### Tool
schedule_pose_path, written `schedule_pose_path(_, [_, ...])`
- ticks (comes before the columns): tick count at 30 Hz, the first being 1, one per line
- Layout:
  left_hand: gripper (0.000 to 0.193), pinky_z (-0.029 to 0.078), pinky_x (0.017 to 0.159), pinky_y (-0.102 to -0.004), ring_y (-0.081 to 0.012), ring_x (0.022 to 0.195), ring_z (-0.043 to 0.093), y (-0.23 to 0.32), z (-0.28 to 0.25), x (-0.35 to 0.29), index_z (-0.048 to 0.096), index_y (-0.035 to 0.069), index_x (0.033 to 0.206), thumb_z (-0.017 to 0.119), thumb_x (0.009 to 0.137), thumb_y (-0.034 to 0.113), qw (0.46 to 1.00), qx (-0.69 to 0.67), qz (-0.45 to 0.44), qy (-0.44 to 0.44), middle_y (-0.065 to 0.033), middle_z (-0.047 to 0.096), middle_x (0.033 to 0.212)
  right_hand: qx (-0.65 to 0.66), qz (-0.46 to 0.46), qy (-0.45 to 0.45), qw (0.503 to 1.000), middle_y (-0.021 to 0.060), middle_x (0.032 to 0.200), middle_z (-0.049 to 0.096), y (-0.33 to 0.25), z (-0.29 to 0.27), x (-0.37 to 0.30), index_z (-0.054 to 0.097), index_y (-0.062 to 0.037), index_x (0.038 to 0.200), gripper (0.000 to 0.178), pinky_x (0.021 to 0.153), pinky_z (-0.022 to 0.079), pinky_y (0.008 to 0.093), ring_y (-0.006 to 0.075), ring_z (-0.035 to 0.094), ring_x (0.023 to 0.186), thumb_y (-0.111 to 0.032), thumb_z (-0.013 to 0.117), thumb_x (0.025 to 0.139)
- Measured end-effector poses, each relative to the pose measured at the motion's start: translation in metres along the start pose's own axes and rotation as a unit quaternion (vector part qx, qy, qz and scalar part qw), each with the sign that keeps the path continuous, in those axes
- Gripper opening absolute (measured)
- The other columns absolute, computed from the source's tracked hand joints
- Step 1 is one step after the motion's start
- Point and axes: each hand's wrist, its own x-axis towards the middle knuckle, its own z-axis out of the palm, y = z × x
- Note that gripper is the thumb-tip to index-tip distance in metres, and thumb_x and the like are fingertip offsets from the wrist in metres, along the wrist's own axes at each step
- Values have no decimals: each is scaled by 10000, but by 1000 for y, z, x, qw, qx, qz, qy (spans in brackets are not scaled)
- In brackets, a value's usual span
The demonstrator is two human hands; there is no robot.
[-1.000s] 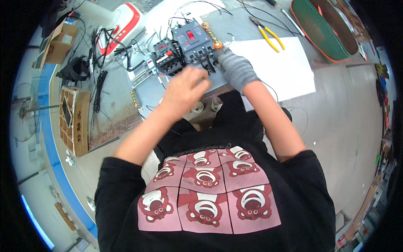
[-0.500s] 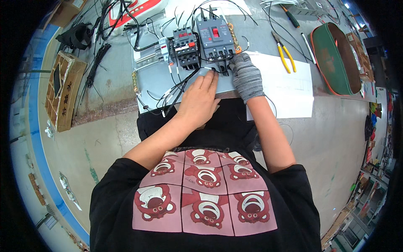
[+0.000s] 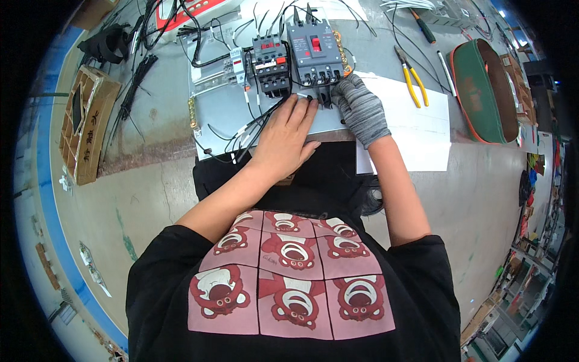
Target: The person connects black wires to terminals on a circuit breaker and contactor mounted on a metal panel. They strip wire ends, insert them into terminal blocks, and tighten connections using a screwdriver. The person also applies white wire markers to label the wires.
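On a grey metal mounting plate (image 3: 332,122) sit a grey circuit breaker (image 3: 307,51) with a red toggle, a dark contactor (image 3: 271,72) and a narrow light-grey module (image 3: 236,67). My bare left hand (image 3: 283,133) lies open with its fingers stretched, touching black wires (image 3: 250,131) below the contactor. My right hand (image 3: 362,111), in a grey knitted glove, is closed beside the breaker's lower right terminals. Its fingertips are curled in; what they grip, if anything, is hidden. Just left of them, black pieces (image 3: 324,96) stand below the breaker.
Yellow-handled pliers (image 3: 415,84) lie on white paper (image 3: 422,127) at right. Beyond are a green open pouch (image 3: 482,90) and a screwdriver (image 3: 424,27). A wooden compartment box (image 3: 90,123) and a black cable bundle (image 3: 136,90) lie at left.
My right hand has turned slightly, its wrist swinging to the right. My left fingers have spread and shifted a little left relative to the breaker. The whole view has shifted slightly.
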Motion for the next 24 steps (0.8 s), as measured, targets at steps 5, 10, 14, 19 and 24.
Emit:
schedule_pose_path(5, [714, 394, 1046, -435, -378, 1253, 422, -1, -5, -1, 379, -7, 1405, 684, 823, 272, 1000, -19, -19, -14, -196, 379, 1418, -73, 77, -36, 994, 186, 1003, 629, -26, -8, -12, 623, -41, 987, 160, 751, 513, 451, 380, 629, 864, -149, 628, 870])
schedule_pose_path(10, [611, 411, 1028, -415, -367, 1214, 460, -4, -12, -1, 390, -7, 1382, 629, 841, 147, 996, -78, -35, -22, -195, 430, 1385, 67, 96, -44, 992, 219, 898, 632, -60, 2, -56, 615, -4, 956, 166, 735, 501, 472, 417, 616, 814, -139, 639, 861])
schedule_pose_path(14, [582, 429, 1012, -421, -371, 1204, 488, -20, -13, -10, 422, -4, 1330, 522, 762, -82, 994, -112, -14, 7, -190, 471, 1341, 121, 125, -46, 984, 209, 910, 659, -80, -10, -58, 612, -10, 1040, 231, 783, 516, 462, 387, 646, 842, -164, 596, 868])
schedule_pose_path(19, [589, 473, 953, -432, -393, 1195, 505, -27, -15, -8, 417, 0, 1277, 519, 714, -142, 983, -174, -27, 60, -193, 482, 1307, -2, 59, -26, 998, 179, 1001, 679, -104, -1, -29, 546, -32, 1196, 341, 775, 532, 468, 363, 671, 896, -161, 595, 884])
schedule_pose_path(24, [595, 485, 911, -446, -411, 1133, 535, -29, -9, -11, 405, 5, 1267, 553, 709, -140, 979, -173, -67, 89, -198, 538, 1226, -104, 181, -184, 960, 154, 963, 693, -123, 9, 18, 560, -71, 1078, 236, 760, 542, 457, 344, 683, 892, -131, 604, 854])
